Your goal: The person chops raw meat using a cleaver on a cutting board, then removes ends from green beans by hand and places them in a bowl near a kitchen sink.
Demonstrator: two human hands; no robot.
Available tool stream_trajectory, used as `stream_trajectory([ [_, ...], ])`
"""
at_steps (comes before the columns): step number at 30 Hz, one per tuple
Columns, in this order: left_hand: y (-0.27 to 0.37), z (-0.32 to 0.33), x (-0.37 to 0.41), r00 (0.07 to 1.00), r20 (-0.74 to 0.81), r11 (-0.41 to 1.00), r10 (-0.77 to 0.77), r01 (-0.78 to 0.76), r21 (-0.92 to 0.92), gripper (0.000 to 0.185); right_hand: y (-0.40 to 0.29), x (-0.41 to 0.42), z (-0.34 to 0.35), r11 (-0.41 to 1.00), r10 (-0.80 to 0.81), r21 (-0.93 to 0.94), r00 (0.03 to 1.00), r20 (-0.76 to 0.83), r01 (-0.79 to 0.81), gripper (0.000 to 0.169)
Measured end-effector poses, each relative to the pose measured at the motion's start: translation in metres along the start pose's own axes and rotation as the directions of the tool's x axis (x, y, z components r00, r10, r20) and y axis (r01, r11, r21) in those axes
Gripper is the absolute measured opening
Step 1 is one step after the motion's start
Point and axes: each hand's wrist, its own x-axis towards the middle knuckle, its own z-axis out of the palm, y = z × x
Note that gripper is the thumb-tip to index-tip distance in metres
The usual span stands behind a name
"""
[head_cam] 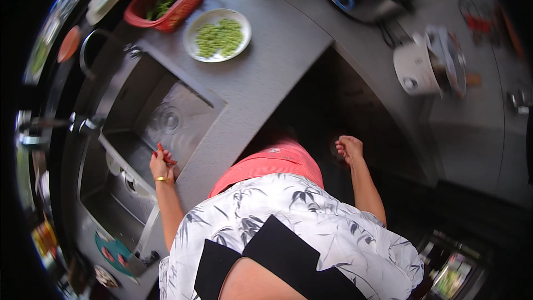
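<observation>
Several red chili peppers are held in my left hand, which has a gold bracelet at the wrist. That hand is over the near edge of a stainless steel sink basin, whose drain shows beyond the fingers. My right hand hangs away from the counter on the other side of my body, its fingers curled in; I see nothing held in it. Past the sink, a white plate bears a layer of small green pieces, perhaps shelled beans. Behind it stands a red plastic basket with green vegetables in it.
A second sink basin contains white dishes. Beside it lies a teal cutting board with reddish pieces and a blade. Along the right counter stand a silver electric cooker and a white pot with a plastic bag.
</observation>
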Motion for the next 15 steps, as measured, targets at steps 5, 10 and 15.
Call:
stream_trajectory([
  [5,0.001,-0.003,0.007,1.0,0.002,0.98,0.025,-0.025,0.197,0.019,0.06,0.019,-0.073,0.996,0.004,0.087,0.946,-0.324,0.025,0.007],
  [10,0.003,-0.003,0.013,0.999,-0.011,0.968,0.054,-0.049,0.246,0.018,0.08,0.043,-0.125,0.98,0.111,0.199,0.85,-0.515,-0.007,0.007],
  [15,0.006,-0.01,0.01,0.998,-0.049,0.976,0.041,-0.029,0.216,0.017,0.078,0.077,-0.161,0.974,0.202,0.205,0.765,-0.612,-0.093,0.012],
])
